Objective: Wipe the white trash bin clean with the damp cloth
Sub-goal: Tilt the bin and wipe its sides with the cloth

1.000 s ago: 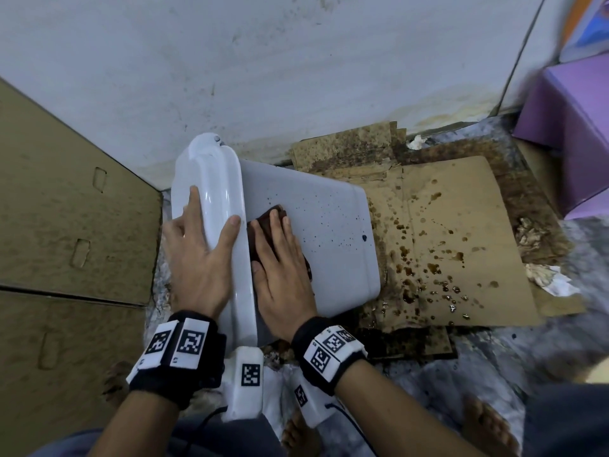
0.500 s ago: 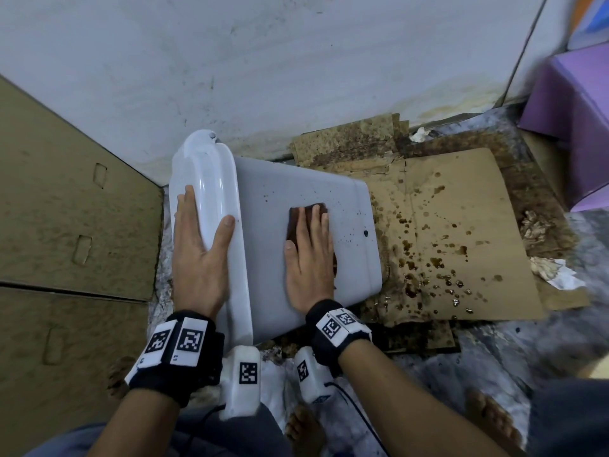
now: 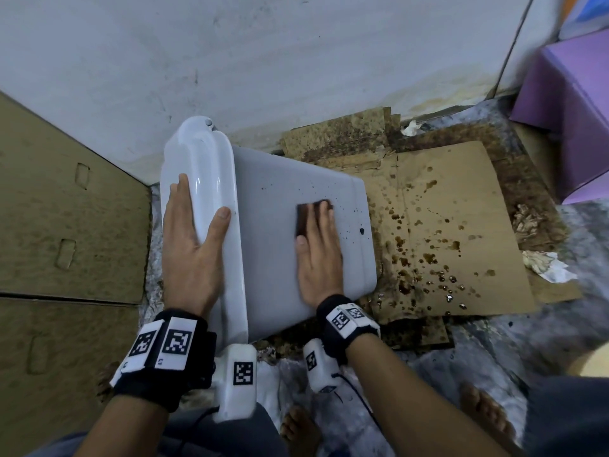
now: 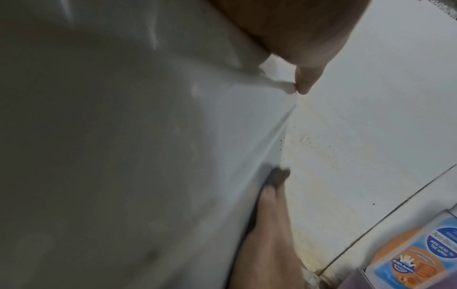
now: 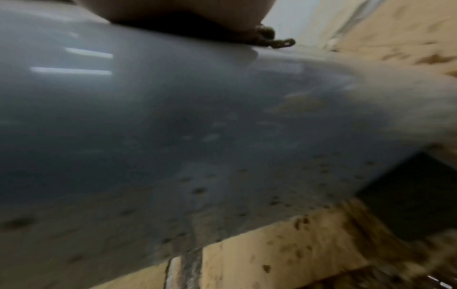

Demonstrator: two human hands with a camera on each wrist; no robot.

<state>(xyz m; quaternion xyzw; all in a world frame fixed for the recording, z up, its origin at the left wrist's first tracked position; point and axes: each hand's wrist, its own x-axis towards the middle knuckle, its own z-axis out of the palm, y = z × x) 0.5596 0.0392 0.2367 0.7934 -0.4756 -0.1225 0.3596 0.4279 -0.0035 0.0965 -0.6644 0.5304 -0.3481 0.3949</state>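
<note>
- White trash bin (image 3: pixel 276 206) lies on its side on the floor, its lid end toward the left by the wall and its base toward the right, overhanging the near-left corner of a stained cardboard sheet (image 3: pixel 461 199).
- We see small dark specks scattered over the bin's upturned side, thickest near its base end, with one larger dark spot close to that edge.
- We see the brown damp cloth (image 3: pixel 311 214) flat on that upturned side, toward the base end.
- Our right hand (image 3: pixel 319 258) lies flat on the cloth with its fingers straight, pressing it against the bin; nothing is curled round the cloth.
- Our left hand (image 3: pixel 191 245) rests flat on the glossy lid (image 3: pixel 204 179), fingers extended along it and the thumb spread toward the seam with the body; it steadies the bin without clasping it.
- We see the cardboard sheet spattered with brown drops, mostly along its left part next to the bin.
- We see large cardboard panels (image 3: pixel 66 225) to the left of the bin, a pale wall (image 3: pixel 296 61) behind it, and a purple box (image 3: pixel 573 103) at the far right.
- We see crumpled paper (image 3: pixel 543 265) just off the sheet's right edge.
</note>
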